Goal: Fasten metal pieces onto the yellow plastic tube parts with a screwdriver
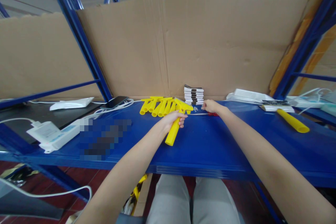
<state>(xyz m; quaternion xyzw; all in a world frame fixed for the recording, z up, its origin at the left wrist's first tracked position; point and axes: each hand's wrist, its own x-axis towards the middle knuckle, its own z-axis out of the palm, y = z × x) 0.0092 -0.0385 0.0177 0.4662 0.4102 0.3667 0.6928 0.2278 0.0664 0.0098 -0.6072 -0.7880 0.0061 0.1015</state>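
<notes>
My left hand [173, 120] is closed round the handle of a yellow plastic scraper [172, 135], its wide head pointing away from me and its hollow handle end towards me. My right hand [210, 106] is pinched and lowered beside a small heap of tiny metal pieces, perhaps screws [195, 109]; what its fingertips hold, if anything, cannot be made out. Under the right wrist lies a screwdriver with a red handle [213, 114], its thin shaft pointing left. Several more yellow scrapers [157, 106] lie in a row left of my left hand.
Behind the metal pieces stands a stack of small white-and-black packets [193, 95]. A yellow tube [292, 120] and white packages [249, 96] lie to the right. A power strip [63, 134], cables and a phone [114, 102] are on the left. A cardboard sheet [210, 42] walls off the back.
</notes>
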